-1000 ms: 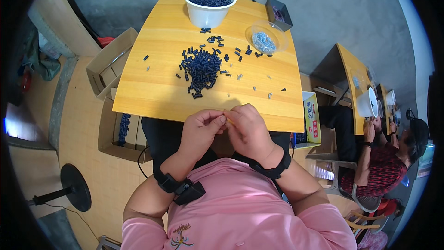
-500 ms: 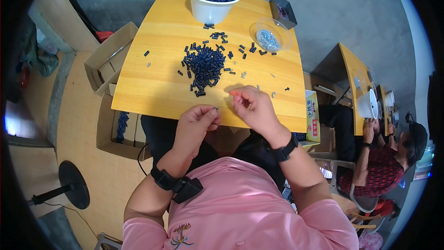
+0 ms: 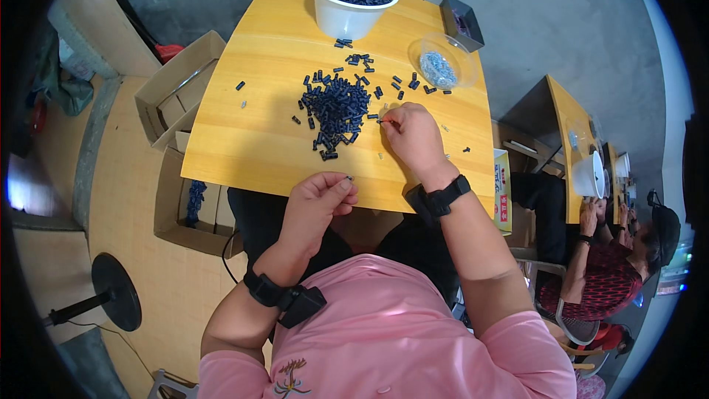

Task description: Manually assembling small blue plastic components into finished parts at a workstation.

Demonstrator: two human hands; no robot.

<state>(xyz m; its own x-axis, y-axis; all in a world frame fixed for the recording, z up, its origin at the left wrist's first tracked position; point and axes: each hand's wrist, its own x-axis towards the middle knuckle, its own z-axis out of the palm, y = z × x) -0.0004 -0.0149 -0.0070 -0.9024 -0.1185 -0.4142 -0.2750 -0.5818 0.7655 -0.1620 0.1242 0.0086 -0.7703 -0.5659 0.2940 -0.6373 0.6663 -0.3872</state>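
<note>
My left hand (image 3: pixel 322 196) hovers at the table's near edge, thumb and forefinger closed on a small dark piece (image 3: pixel 349 177); only its tip shows. On the tabletop, my right hand (image 3: pixel 415 137) has its fingertips pinched together just right of a heap of short black plastic tubes (image 3: pixel 336 107). What lies between those fingertips, if anything, is too small to make out. A loose black tube (image 3: pixel 373 116) lies close to them. Tiny silvery metal bits (image 3: pixel 445 128) are scattered around the right hand.
A white tub (image 3: pixel 347 18) full of black tubes stands at the far edge of the wooden table (image 3: pixel 244 140). To its right are a clear bowl of small silvery parts (image 3: pixel 437 70) and a dark tray (image 3: pixel 461 24). Cardboard boxes (image 3: pixel 177 89) sit left; a co-worker (image 3: pixel 591 273) sits right.
My right hand has moved forward and slightly right, from near my left hand to the tabletop beside the heap. My left hand keeps its pinch in nearly the same place.
</note>
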